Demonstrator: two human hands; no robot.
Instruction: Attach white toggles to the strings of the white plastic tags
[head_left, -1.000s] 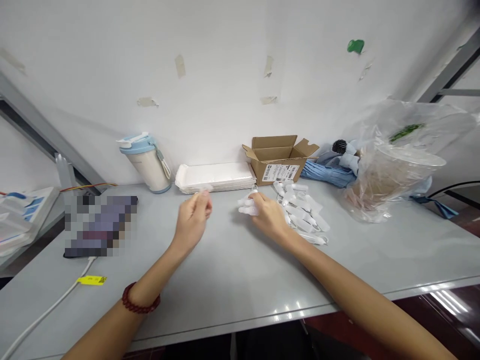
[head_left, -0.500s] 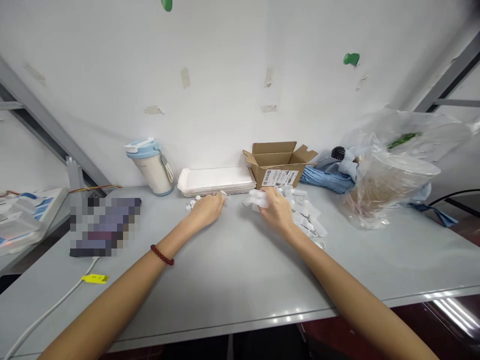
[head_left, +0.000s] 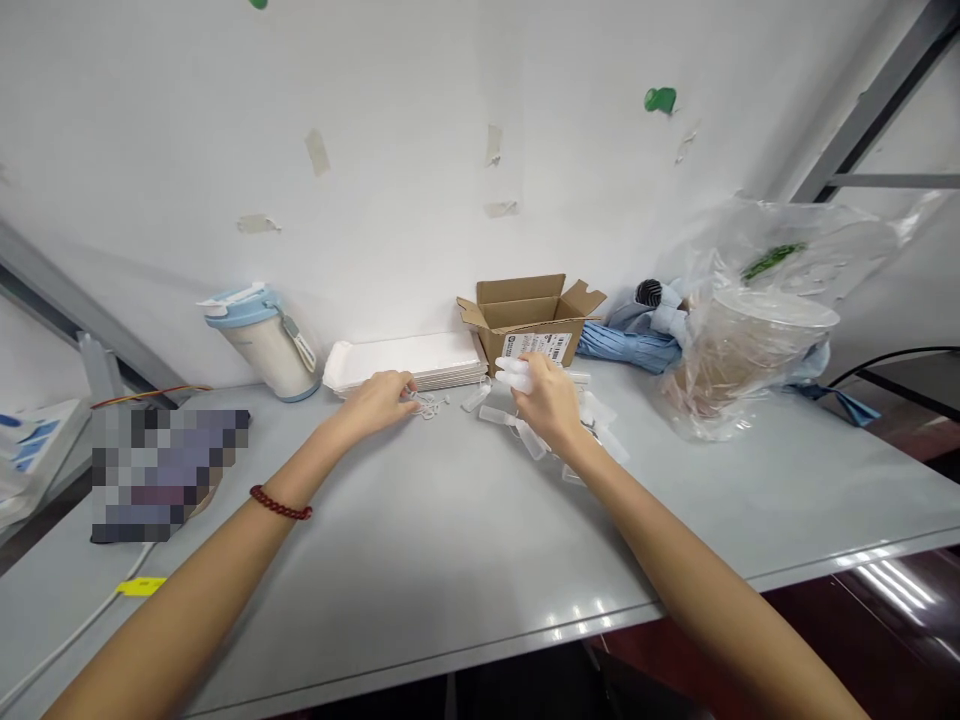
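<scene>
- Nearest the front edge of the desk [head_left: 450,560], the left forearm [head_left: 184,590] reaches inward, a red beaded bracelet [head_left: 281,503] on it.
- Right of the desk's centre, toward the back edge, lie loose translucent plastic tubes [head_left: 531,440], left of the right hand's fingers and partly under its palm. The foremost tube on that left side slants from back left to front right; another, just behind it, lies almost parallel to the back edge. The right hand is the nearer to them.
- The right hand [head_left: 550,400] has its fingers clamped on a few held tubes [head_left: 514,374], whose ends point left.
- The left hand [head_left: 375,402], left of centre, has thumb and fingertips parted. A tangle of small white looped pieces [head_left: 429,404] lies just to their right; I cannot tell whether they touch.
- Along the back edge, a stack of white envelopes [head_left: 412,355] lies behind the left hand, and an open cardboard box [head_left: 534,348] stands behind the right.
- Against half a second ago, the left fingers look more spread, the looped pieces show plainly beside them, and loose tubes now trail leftward from the right hand.
</scene>
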